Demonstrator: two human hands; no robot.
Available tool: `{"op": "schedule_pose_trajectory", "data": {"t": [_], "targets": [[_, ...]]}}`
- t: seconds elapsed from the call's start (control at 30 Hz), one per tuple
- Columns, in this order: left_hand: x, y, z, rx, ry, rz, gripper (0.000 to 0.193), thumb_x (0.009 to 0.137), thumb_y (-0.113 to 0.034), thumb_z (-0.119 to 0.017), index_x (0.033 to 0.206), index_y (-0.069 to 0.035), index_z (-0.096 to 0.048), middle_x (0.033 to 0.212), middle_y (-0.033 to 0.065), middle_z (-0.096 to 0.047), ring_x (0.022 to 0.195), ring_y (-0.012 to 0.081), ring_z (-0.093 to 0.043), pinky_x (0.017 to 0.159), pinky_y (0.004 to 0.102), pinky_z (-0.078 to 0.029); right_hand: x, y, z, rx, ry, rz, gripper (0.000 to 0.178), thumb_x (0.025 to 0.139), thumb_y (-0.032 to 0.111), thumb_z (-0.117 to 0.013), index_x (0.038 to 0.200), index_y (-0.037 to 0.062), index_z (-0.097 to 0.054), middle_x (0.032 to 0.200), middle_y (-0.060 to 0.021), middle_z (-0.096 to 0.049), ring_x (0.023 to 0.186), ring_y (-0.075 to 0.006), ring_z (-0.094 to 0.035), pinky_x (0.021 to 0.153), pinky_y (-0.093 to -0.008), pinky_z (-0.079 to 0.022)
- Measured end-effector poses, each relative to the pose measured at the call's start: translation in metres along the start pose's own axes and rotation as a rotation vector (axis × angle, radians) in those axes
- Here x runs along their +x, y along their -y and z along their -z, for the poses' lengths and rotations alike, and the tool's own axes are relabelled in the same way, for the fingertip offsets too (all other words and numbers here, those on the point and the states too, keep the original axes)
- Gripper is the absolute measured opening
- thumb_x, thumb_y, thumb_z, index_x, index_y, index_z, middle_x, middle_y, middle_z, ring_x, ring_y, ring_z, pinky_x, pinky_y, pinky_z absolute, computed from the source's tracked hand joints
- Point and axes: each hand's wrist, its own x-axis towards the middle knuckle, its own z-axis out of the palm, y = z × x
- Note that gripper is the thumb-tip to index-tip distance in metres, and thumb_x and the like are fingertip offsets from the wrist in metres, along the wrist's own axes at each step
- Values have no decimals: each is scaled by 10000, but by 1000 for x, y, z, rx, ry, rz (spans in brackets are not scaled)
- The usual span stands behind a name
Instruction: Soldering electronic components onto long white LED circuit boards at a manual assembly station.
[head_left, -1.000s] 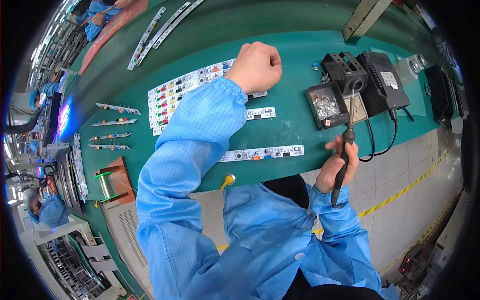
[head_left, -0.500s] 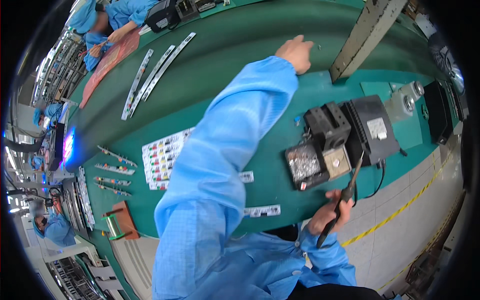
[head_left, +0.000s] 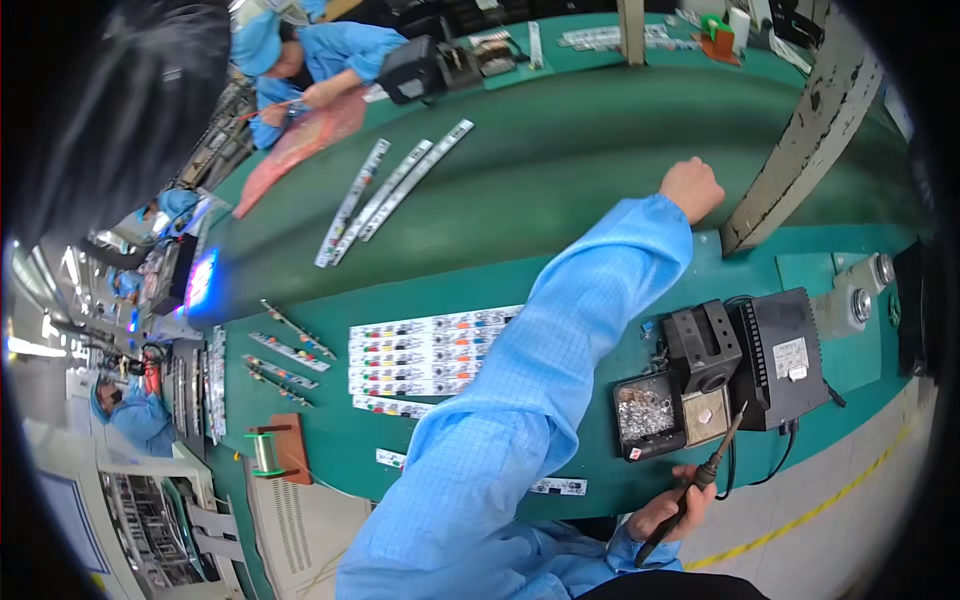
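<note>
My left arm stretches over the bench, and my left hand (head_left: pixel 692 190) is closed above the dark green belt (head_left: pixel 560 140), beside the metal post. Whatever its fingers may hold is hidden. My right hand (head_left: pixel 668 512) grips a soldering iron (head_left: pixel 708 472) near the bench's front edge, tip pointing up beside the soldering station (head_left: pixel 785 350). A black iron stand (head_left: pixel 705 340) adjoins it, with a tan sponge (head_left: pixel 706 414) and a tray of small metallic pieces (head_left: pixel 645 412). A panel of white circuit-board strips (head_left: pixel 400 360) lies partly under my left sleeve.
A chipped metal post (head_left: pixel 800 140) rises at the right. Several loose board strips (head_left: pixel 290 352) and a solder spool (head_left: pixel 266 455) lie left. Long strips (head_left: pixel 415 190) rest on the belt. A co-worker (head_left: pixel 320 60) sits across, by pink sheeting (head_left: pixel 300 150). Capped bottles (head_left: pixel 850 305) stand far right.
The view has shifted, so the bench appears lower and further right. My left hand's fingers, stretched before, are now curled closed. My right hand still holds the soldering iron.
</note>
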Motion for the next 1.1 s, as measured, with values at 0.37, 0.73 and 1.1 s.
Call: {"op": "schedule_pose_trajectory", "data": {"t": [0.37, 0.73, 1.1], "targets": [[-176, 41, 149, -133, -106, 233, 113, 735, -60, -572, 829, -26, -625, 846, 152, -543, 821, 329, -567, 709, 411, -482, 4, 8, -2, 92, 93, -33, 363, 949, 209, -430, 1251, 8, -411, 1150, -202, -523, 939, -239, -526, 870, -383, -416], [-401, -53, 245, -625, -311, 543, 96, 714, -38, -699, 771, -14, -625, 627, 59, -565, 499, 109, -524, 459, 252, -417, 21, 73, -52, -48, 551, 125, 404, 721, -50, -632, 1105, 3, -518, 1051, -200, -582, 919, -359, -571, 788, -381, -459], [-445, -81, 231, -747, -285, 592, 151, 769, -25, -636, 915, -28, -671, 735, 82, -615, 635, 178, -592, 576, 282, -460, 2, 83, -42, 0, 668, 49, 430, 657, -10, -675, 1069, 20, -557, 1027, -183, -585, 888, -362, -569, 786, -404, -459]]}}
